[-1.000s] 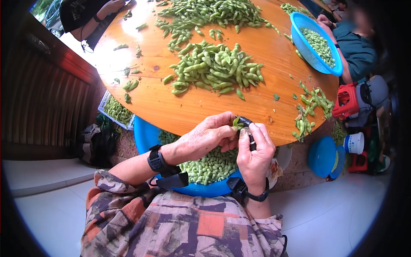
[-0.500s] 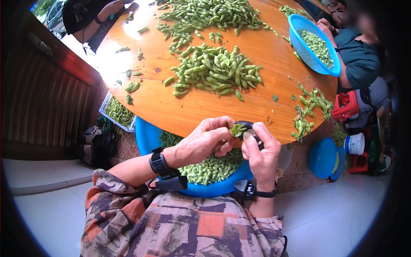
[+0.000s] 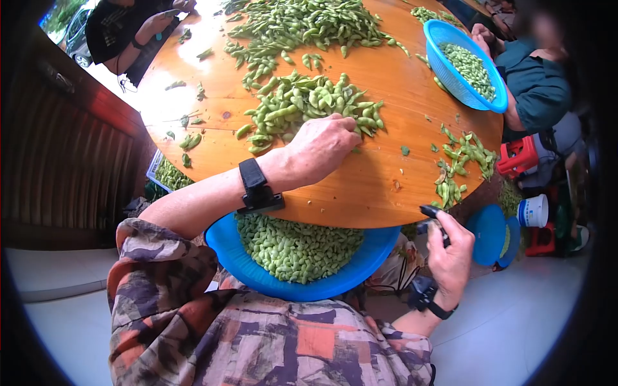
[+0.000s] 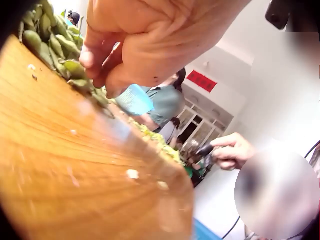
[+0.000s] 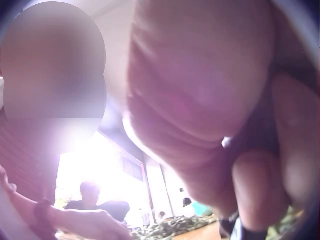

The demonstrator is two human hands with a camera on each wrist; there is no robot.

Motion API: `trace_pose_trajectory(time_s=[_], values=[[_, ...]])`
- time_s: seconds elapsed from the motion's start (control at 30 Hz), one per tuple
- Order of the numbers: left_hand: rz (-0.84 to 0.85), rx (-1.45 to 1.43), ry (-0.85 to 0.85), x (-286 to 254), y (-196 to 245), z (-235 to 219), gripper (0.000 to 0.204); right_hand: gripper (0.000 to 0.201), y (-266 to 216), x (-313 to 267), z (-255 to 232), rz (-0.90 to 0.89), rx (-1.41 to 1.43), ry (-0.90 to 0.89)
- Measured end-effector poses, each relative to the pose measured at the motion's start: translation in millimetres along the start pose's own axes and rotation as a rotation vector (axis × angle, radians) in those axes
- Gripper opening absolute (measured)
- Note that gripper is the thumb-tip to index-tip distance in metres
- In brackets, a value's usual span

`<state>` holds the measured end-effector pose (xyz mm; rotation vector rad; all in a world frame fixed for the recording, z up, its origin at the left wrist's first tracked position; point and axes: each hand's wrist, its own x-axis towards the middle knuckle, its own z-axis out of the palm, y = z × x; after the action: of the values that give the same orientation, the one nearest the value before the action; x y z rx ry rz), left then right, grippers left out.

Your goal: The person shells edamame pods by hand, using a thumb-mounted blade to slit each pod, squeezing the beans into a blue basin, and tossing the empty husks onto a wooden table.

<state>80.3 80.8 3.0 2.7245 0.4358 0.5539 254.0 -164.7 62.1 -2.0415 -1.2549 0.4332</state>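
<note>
My left hand (image 3: 322, 147) reaches over the wooden table (image 3: 360, 193), its fingers down at the near edge of a pile of green edamame pods (image 3: 290, 106). In the left wrist view the fingertips touch pods (image 4: 60, 47); I cannot tell if they pinch one. Off the table's right front edge, my right hand (image 3: 450, 251) hangs with bent, relaxed fingers and black coverings on some fingertips. No pod shows in it. Below the table edge, a blue basin (image 3: 302, 293) holds many shelled green beans (image 3: 296, 251).
A bigger pod heap (image 3: 309, 26) lies farther back. Loose pods and scraps (image 3: 467, 157) lie at the right edge. A blue basket (image 3: 432, 55) of beans stands near a person in a dark green shirt (image 3: 537, 77). Another person (image 3: 122, 38) sits at the far left. A red stool (image 3: 515, 157) is at right.
Both hands were together over the basin, working on a green pod. My left hand has since moved forward to the pod pile, my right hand away to the right. The pod is out of sight.
</note>
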Motion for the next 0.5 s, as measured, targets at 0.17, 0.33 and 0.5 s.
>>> trace_pose_trajectory(time_s=[0.17, 0.33, 0.5], values=[[-0.056, -0.227, 0.062, -4.4, 19.4, -9.2, 0.015, 0.023, -10.8, 13.7, 52.4, 0.123, 0.44, 0.018], [-0.49, -1.121, -0.06, -29.8, 47.1, -24.5, 0.012, 0.025, -33.3, 20.2, 82.8, 0.25, 1.092, -0.14], [-0.535, -1.269, 0.106, -55.6, 53.2, -14.1, 0.011, 0.025, -38.5, 20.9, 94.5, 0.288, 1.123, -0.226]])
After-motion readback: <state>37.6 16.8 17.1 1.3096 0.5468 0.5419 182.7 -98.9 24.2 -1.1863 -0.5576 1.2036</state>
